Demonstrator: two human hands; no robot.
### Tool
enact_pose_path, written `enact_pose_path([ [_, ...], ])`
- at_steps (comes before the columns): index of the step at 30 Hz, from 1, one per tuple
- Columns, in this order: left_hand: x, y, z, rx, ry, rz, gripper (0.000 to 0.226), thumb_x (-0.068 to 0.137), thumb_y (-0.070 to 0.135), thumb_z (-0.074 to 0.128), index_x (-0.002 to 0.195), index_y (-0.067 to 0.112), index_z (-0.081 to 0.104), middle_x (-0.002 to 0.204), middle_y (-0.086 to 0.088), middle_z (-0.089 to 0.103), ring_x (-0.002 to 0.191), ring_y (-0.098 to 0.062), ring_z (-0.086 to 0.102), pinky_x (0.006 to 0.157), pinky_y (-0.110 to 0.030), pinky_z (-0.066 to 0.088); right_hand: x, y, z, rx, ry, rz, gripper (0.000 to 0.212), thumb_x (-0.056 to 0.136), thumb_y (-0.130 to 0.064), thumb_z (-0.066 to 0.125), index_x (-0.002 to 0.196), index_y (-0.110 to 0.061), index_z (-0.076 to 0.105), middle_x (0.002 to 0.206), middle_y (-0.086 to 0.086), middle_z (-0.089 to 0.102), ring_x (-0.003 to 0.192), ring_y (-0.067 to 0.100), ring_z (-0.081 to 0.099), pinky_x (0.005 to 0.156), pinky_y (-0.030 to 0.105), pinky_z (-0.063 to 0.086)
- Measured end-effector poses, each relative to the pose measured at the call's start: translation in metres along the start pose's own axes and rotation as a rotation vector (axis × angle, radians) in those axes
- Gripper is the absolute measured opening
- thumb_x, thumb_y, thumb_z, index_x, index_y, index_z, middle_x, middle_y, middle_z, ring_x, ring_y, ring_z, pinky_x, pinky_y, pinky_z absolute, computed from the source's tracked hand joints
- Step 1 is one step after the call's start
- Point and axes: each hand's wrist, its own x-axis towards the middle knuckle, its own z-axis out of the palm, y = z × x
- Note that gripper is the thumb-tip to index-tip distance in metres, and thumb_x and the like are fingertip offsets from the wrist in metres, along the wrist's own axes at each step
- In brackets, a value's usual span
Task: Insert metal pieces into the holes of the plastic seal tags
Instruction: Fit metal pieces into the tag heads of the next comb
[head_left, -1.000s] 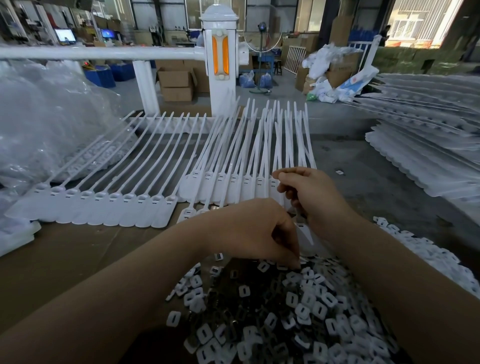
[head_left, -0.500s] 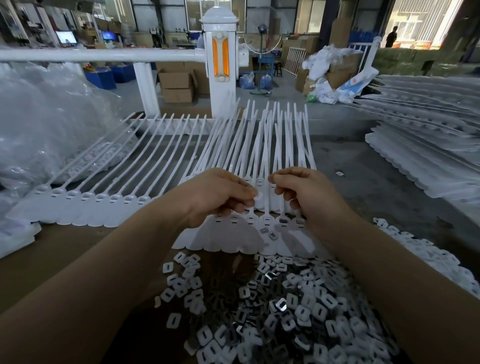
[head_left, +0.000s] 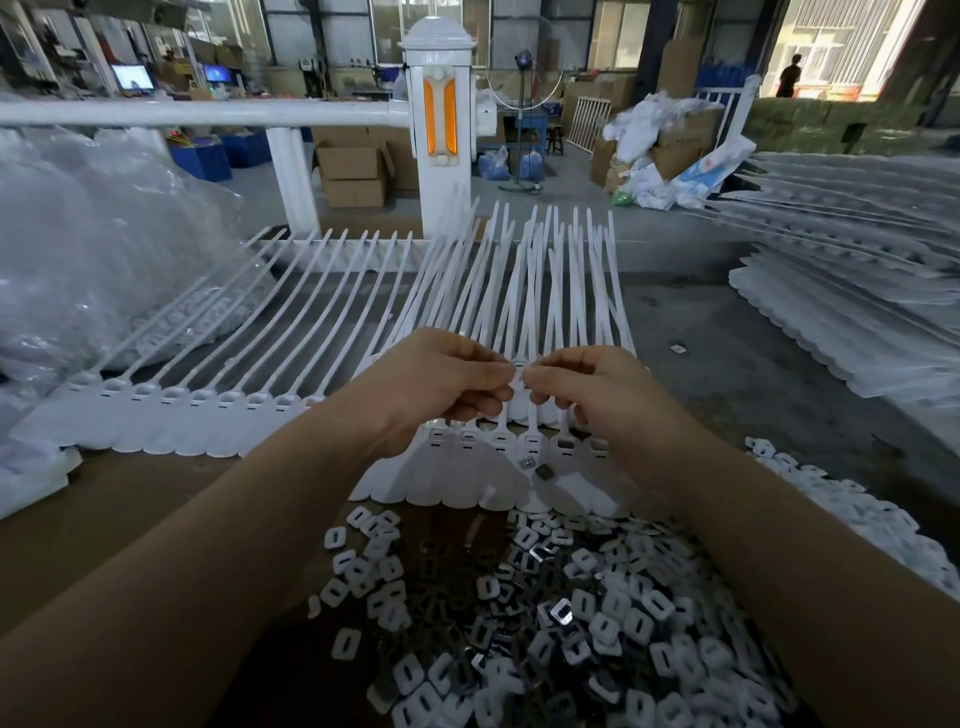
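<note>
A strip of joined white plastic seal tags (head_left: 470, 480) lies in front of me, tails fanning away. My left hand (head_left: 436, 384) and my right hand (head_left: 587, 389) meet above its heads, fingertips together, both pinching a small white piece (head_left: 518, 370) between them. Two dark metal pieces (head_left: 537, 467) lie loose on the tag heads. A heap of small metal pieces and white plastic inserts (head_left: 561, 613) covers the table near me. A second strip of tags (head_left: 171, 415) lies to the left.
Clear plastic bags (head_left: 88, 249) bulge at the left. Stacked tag strips (head_left: 852, 291) fill the right side. More white inserts (head_left: 852, 514) trail along the right. A white railing with a post (head_left: 439, 130) runs behind the table. The cardboard surface (head_left: 130, 509) shows at the left.
My left hand has risen from the heap of pieces to meet my right hand above the tag heads. Both hands now pinch the small piece together.
</note>
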Motion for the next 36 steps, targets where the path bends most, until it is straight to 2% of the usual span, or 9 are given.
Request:
enact_pose_path([
  [5,0.003,-0.001,-0.002,-0.104,0.003,-0.031,0.012,0.095,0.007,0.059,0.095,0.008,0.071,0.080,-0.004,0.075,0.070,-0.014,0.068,0.059,-0.023,0.051,0.001,0.003,0.002,0.101,0.082,0.037,0.009,0.085,-0.029,0.071,0.086,-0.020,0.074,0.072,-0.009,0.070,0.060,0.004,0.053,0.058,0.026,0.042],
  [12,0.005,-0.005,0.005,-0.029,0.032,0.041,0.004,0.086,0.015,0.073,0.090,0.013,0.072,0.079,-0.001,0.076,0.070,-0.008,0.070,0.056,-0.015,0.050,0.000,0.005,0.001,0.105,0.077,0.024,0.009,0.085,-0.030,0.071,0.084,-0.021,0.074,0.071,-0.009,0.070,0.055,-0.004,0.055,0.063,0.029,0.042],
  [17,0.008,-0.007,0.011,0.010,0.054,0.073,0.003,0.087,0.013,0.072,0.087,0.009,0.071,0.073,-0.003,0.074,0.064,-0.008,0.068,0.054,-0.014,0.050,0.002,0.003,-0.001,0.107,0.078,0.060,0.011,0.085,-0.031,0.069,0.083,-0.021,0.075,0.074,-0.009,0.071,0.071,0.008,0.054,0.063,0.030,0.040],
  [20,0.008,-0.008,0.018,0.133,0.050,0.104,0.003,0.086,0.011,0.071,0.083,0.011,0.071,0.072,-0.003,0.074,0.064,-0.008,0.068,0.056,-0.014,0.051,0.006,0.003,-0.004,0.155,0.129,0.094,0.015,0.089,-0.027,0.064,0.084,-0.020,0.076,0.069,-0.010,0.069,0.065,0.007,0.050,0.058,0.024,0.038],
  [25,0.011,-0.007,0.041,0.528,-0.020,0.195,0.020,0.090,0.022,0.065,0.072,0.030,0.064,0.065,0.008,0.065,0.052,0.001,0.057,0.049,-0.014,0.043,0.011,0.006,-0.006,0.268,0.174,0.131,0.019,0.094,-0.018,0.059,0.085,-0.017,0.075,0.068,-0.006,0.067,0.063,0.008,0.047,0.055,0.022,0.038],
  [28,0.013,-0.006,0.049,0.622,-0.085,0.168,0.022,0.093,0.025,0.061,0.071,0.020,0.066,0.067,0.000,0.064,0.052,-0.006,0.054,0.052,-0.022,0.040,0.013,0.007,-0.005,0.271,0.174,0.141,0.018,0.094,-0.019,0.059,0.085,-0.017,0.075,0.067,-0.007,0.067,0.063,0.009,0.048,0.054,0.022,0.038],
  [30,0.014,-0.005,0.051,0.653,-0.112,0.144,0.021,0.094,0.026,0.059,0.079,0.015,0.068,0.075,-0.003,0.066,0.063,-0.011,0.059,0.059,-0.028,0.047,0.013,0.008,-0.006,0.273,0.171,0.133,0.018,0.093,-0.019,0.059,0.084,-0.018,0.075,0.066,-0.007,0.067,0.062,0.008,0.048,0.054,0.022,0.038],
  [32,0.016,-0.006,0.052,0.702,-0.109,0.131,0.016,0.095,0.028,0.058,0.090,0.018,0.069,0.085,0.000,0.067,0.080,-0.017,0.063,0.076,-0.036,0.054,0.014,0.009,-0.006,0.270,0.173,0.129,0.018,0.093,-0.020,0.060,0.084,-0.018,0.075,0.065,-0.007,0.067,0.062,0.007,0.049,0.053,0.021,0.038],
  [36,0.016,-0.005,0.053,0.783,-0.110,0.124,0.017,0.096,0.028,0.056,0.098,0.019,0.069,0.093,0.004,0.066,0.090,-0.020,0.062,0.091,-0.044,0.050,0.014,0.010,-0.004,0.264,0.177,0.122,0.016,0.092,-0.020,0.061,0.085,-0.019,0.075,0.065,-0.008,0.067,0.063,0.007,0.050,0.055,0.022,0.038],
])
